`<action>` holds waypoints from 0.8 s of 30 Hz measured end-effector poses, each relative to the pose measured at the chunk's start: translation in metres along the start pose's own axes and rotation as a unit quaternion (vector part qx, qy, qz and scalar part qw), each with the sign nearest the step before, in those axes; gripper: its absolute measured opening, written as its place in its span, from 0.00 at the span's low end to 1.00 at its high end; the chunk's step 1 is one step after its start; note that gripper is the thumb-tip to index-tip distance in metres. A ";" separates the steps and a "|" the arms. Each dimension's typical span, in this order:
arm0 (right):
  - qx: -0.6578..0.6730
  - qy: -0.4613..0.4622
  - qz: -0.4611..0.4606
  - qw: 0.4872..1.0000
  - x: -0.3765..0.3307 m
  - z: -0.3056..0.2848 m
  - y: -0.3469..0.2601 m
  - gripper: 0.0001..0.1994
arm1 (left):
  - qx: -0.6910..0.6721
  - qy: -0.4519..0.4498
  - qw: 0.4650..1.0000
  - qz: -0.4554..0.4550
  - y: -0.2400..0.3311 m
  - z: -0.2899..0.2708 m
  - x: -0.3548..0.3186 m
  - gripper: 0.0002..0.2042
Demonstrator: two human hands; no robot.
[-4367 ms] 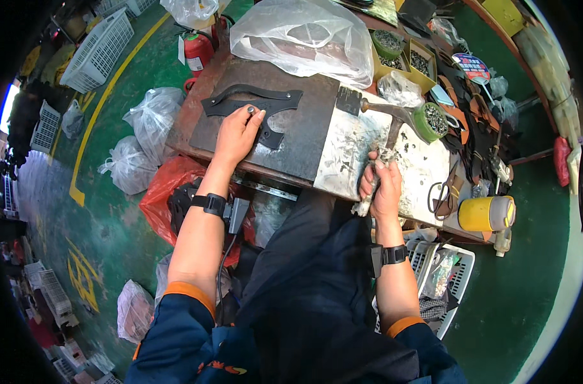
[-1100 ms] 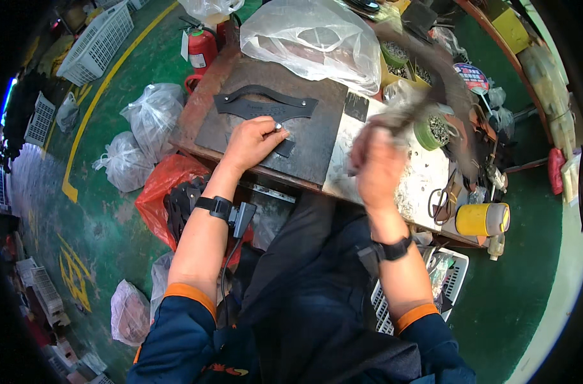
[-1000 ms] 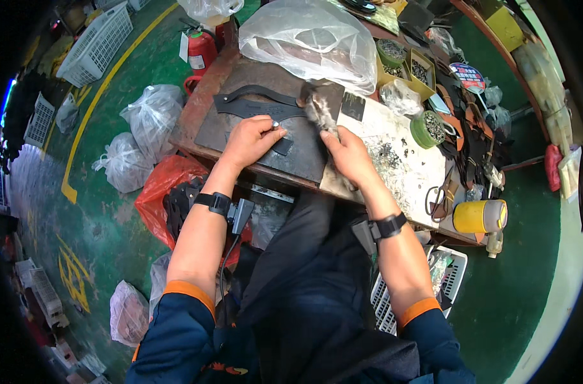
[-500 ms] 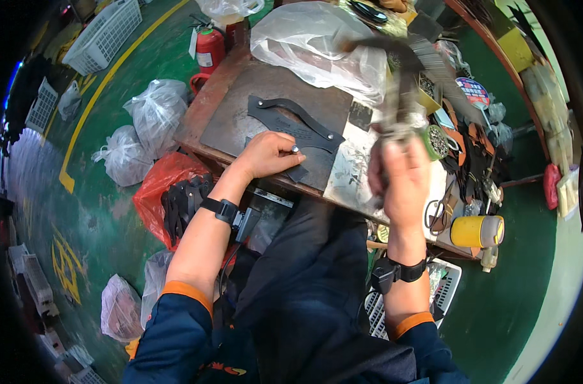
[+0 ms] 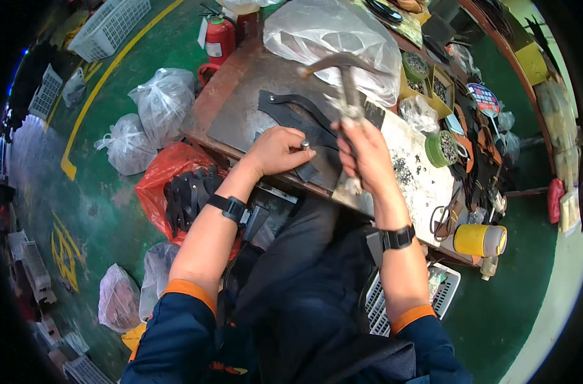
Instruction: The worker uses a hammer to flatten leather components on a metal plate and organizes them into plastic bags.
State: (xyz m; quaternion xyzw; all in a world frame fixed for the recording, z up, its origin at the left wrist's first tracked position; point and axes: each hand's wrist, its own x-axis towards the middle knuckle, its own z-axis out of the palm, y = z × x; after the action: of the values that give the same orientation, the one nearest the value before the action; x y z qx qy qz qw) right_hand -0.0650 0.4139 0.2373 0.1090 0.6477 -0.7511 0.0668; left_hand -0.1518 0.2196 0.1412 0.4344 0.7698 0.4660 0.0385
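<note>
My right hand [image 5: 365,152] grips the handle of a hammer [image 5: 344,72], whose head is raised above the workbench. My left hand [image 5: 278,149] rests on a dark metal plate [image 5: 253,109] and pinches a small silver rivet-like piece against a black curved strap [image 5: 307,118] lying on that plate. The hammer head hangs above and behind my left fingers, apart from them.
A large clear plastic bag [image 5: 333,38] lies at the back of the bench. Small tins of metal parts [image 5: 442,148] and a yellow cylinder [image 5: 479,240] sit to the right. A red bag of black straps [image 5: 182,192], tied clear bags [image 5: 160,102] and a fire extinguisher [image 5: 219,38] stand on the green floor.
The right hand has swung the hammer down onto the plate and up again, and now holds it raised nearer my left hand. My left hand has stayed on the strap.
</note>
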 end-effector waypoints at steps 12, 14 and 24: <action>-0.139 0.196 -0.068 0.968 -0.079 -0.083 0.069 0.10 | 0.017 0.046 0.998 -0.030 0.002 0.007 0.002 0.16; -0.120 0.197 -0.053 0.972 -0.082 -0.091 0.077 0.10 | 0.020 0.048 0.998 -0.036 0.007 0.007 0.003 0.15; -0.376 0.328 -0.055 0.865 -0.088 -0.119 0.064 0.22 | 0.062 0.057 0.995 -0.059 0.012 0.008 0.001 0.11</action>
State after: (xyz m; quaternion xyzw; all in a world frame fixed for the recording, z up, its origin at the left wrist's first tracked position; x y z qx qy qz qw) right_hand 0.0447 0.5184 0.1820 0.2803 0.8707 -0.3735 -0.1546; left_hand -0.1412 0.2281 0.1466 0.3622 0.8225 0.4384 -0.0048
